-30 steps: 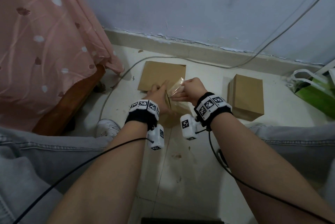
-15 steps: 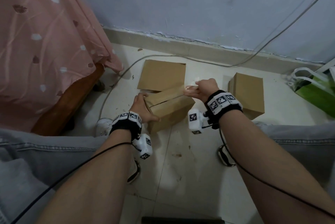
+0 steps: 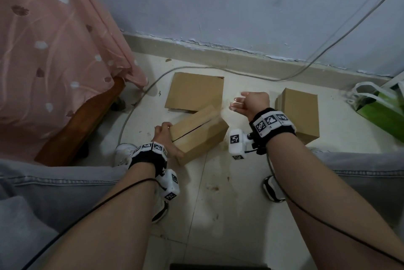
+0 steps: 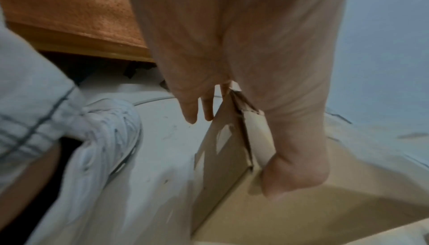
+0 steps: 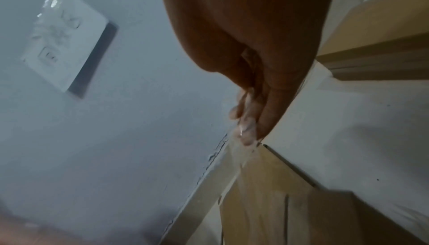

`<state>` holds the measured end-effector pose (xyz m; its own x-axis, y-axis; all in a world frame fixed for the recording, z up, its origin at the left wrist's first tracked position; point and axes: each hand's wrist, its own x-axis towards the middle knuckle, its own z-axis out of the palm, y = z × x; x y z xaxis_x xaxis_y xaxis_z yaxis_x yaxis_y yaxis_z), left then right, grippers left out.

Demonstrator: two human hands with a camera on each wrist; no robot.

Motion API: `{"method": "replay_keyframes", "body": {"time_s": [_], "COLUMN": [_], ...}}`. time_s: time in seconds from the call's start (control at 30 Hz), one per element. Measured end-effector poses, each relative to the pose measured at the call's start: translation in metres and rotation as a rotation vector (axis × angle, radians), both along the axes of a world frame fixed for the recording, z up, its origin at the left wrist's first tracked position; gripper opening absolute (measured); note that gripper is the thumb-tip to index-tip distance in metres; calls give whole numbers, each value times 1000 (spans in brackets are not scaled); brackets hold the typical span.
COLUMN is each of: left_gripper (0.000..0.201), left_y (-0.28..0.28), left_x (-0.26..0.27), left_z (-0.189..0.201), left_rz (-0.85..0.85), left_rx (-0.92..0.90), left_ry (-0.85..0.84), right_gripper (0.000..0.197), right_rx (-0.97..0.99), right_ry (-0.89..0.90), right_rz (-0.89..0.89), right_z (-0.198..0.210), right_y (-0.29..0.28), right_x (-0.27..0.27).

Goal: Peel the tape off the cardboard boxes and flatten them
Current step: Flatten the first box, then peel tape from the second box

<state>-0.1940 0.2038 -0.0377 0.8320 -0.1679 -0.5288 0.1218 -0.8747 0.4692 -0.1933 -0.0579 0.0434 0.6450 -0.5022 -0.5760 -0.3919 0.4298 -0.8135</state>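
Gripping the near end of the cardboard box (image 3: 200, 133) on the floor (image 3: 218, 193), the left hand (image 3: 165, 138) steadies it. The right hand (image 3: 254, 102), raised beside the box's far end, pinches clear tape (image 3: 225, 112) stretched from its top seam.

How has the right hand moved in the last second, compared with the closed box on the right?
Yes. The right hand, pinching clear tape, moved rightward toward the closed box, away from the left hand.
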Motion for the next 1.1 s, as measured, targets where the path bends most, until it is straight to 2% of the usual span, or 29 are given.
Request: {"method": "replay_keyframes", "body": {"time_s": [0.23, 0.47, 0.53, 0.6, 0.77, 0.8, 0.83, 0.9, 1.0, 1.1], "left_gripper": [107, 104, 107, 111, 114, 114, 113, 114, 115, 117], "left_y": [3, 14, 17, 16, 7, 5, 4, 3, 1, -6], "left_x": [-9, -14, -18, -18, -12, -12, -12, -14, -14, -11], "left_z": [-7, -12, -15, -13, -3, -3, -3, -4, -1, 3], "left_rz": [5, 35, 52, 42, 8, -3, -14, -32, -74, -95], "left_rx": [36, 116, 133, 145, 140, 141, 143, 158, 208, 234], "left_ry": [33, 74, 90, 102, 129, 126, 126, 137, 149, 119], "right_gripper": [29, 31, 23, 14, 57, 60, 54, 25, 46, 38], "right_rx": [-21, -151, -154, -184, -225, -285, -357, -421, -201, -107], "right_ry": [-41, -106, -112, -84, 48, 78, 87, 40, -19, -42], "right_rz": [-166, -225, -165, -13, 448, 547, 621, 625, 490, 396], "right_z": [1, 13, 15, 12, 0, -2, -6, -11, -16, -10], "right_y": [-8, -15, -23, -23, -3, 3, 9, 22, 32, 36], "right_x": [7, 19, 21, 18, 3, 0, -1, -3, -1, 3]}}
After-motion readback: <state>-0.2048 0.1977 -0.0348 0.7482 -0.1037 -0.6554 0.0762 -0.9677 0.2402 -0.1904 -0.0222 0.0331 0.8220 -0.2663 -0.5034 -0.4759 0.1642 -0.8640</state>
